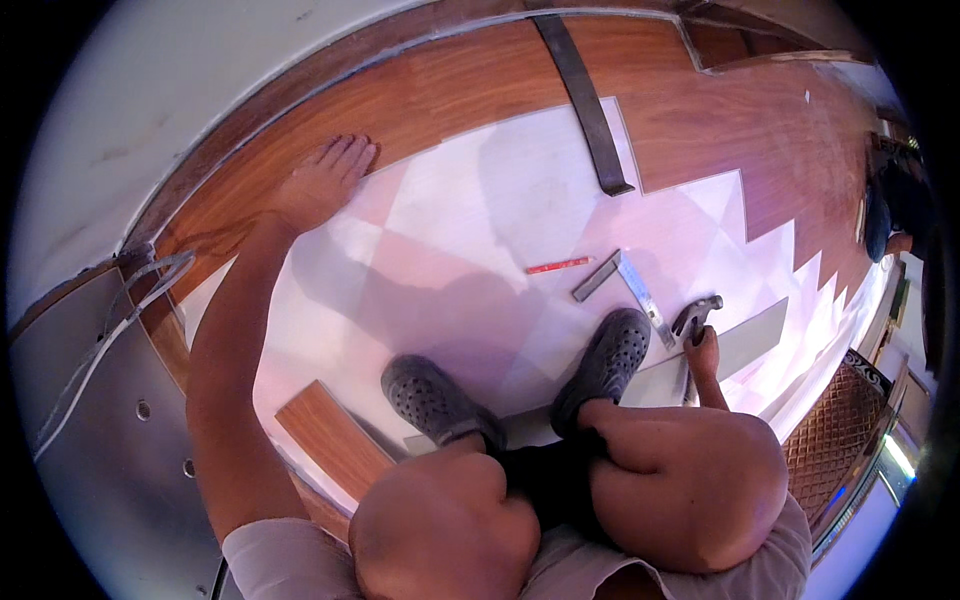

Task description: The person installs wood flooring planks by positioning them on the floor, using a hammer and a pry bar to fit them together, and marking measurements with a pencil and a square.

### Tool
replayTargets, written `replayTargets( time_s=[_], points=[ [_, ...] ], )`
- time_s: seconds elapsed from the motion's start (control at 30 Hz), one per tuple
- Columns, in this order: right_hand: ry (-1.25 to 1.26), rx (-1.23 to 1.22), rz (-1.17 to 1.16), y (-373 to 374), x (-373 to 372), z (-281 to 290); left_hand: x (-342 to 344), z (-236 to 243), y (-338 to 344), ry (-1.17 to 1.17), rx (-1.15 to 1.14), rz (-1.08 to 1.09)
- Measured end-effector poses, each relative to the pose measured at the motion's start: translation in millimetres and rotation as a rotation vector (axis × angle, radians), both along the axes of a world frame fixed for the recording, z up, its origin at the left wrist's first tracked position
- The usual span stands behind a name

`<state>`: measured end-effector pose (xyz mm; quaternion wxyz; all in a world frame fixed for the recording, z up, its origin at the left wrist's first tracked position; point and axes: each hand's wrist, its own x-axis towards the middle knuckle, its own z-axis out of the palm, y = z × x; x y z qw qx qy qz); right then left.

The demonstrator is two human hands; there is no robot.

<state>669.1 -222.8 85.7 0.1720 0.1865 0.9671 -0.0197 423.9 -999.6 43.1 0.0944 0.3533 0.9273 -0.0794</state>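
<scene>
The laid brown planks point(480, 80) stretched in front of you along the wall, and your left hand point(328, 178) was on them, right at the edge where they met the pale pink-and-white floor point(440, 250). The hammer point(697, 316) was off to your right, in your right hand point(703, 352), its claw head standing out past your fist, just beside your right shoe point(612, 360). A long grey strip point(752, 338) lay under that hand and ran back toward your feet; whether your knuckles touched it, you could not tell from this view.

Your left hand was opened out, palm down, fingers extended and lying close together, with nothing gripped. Your right hand was closed around the hammer's handle near the head, though most of those fingers were too small to make out.

Between your two hands, a dark metal bar point(580, 95) lay across the planks, its hooked near end over the pale floor. Nearer to you were a red pencil point(558, 265) and a square point(640, 288), the square just ahead of your right shoe. A short loose brown plank point(335, 435) lay to the left of your left shoe point(430, 395), well apart from the hammer.
</scene>
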Motion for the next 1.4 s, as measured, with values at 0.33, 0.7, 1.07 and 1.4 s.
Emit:
replayTargets(
  time_s=[0.33, 0.7, 1.07, 1.4],
  points=[
    [0.234, -0.102, 0.292, -82.0, -65.9, 35.4, 16.4, 1.3, 18.4, 0.094, 0.054, -0.135],
    [-0.142, -0.270, 1.065, -293.0, -217.4, 8.9, 13.5, 0.8, 22.4, 0.016, 0.078, -0.144],
    [0.020, -0.329, 1.428, -398.4, -261.4, -27.0, -2.0, 0.0, 20.7, -0.021, 0.141, -0.215],
    [0.043, -0.342, 1.472, -410.8, -281.5, -27.5, -8.4, 1.8, 19.4, 0.045, 0.063, -0.198]
  ],
)
